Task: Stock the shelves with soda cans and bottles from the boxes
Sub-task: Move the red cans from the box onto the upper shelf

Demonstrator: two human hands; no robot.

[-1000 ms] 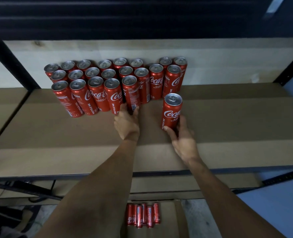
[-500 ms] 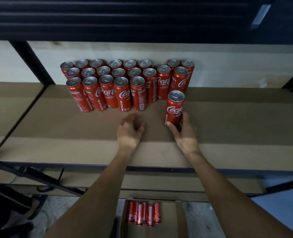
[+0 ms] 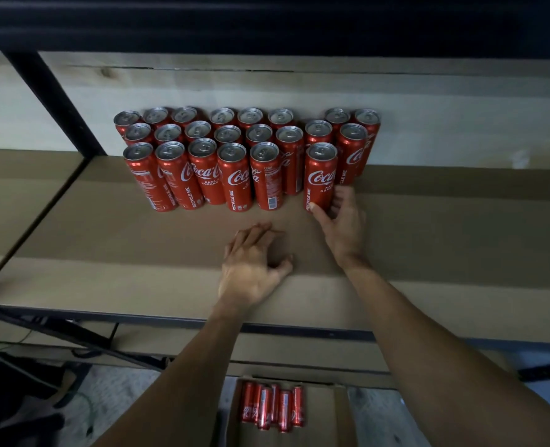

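A: What has been moved since the earlier frames?

B: The single can [image 3: 320, 175] has been pushed back from the middle of the shelf [image 3: 460, 227]. It is now set level with the front row of the block of cans [image 3: 202, 156], in the upper centre of the frame. The left hand [image 3: 254, 266] has been drawn back from that row toward the shelf's front edge.

A: How is the can held?

B: It is gripped low down by the right hand [image 3: 341, 221]. The thumb is laid against its front near the base, and the fingers are curled round its right side. The can is kept upright, and a gap is left between it and the nearest front-row can on its left. Whether the cans behind it are touched cannot be told.

A: And the left hand?

B: Nothing is held in it. It is laid palm down on the brown board at the centre of the frame, with the fingers loosely bent and slightly blurred.

A: What else is seen?

B: A box [image 3: 339, 414] is seen at the bottom centre, below the shelf, with a few loose cans [image 3: 272, 408] in its left part. A black post [image 3: 54, 101] is seen at the upper left, beside the block.
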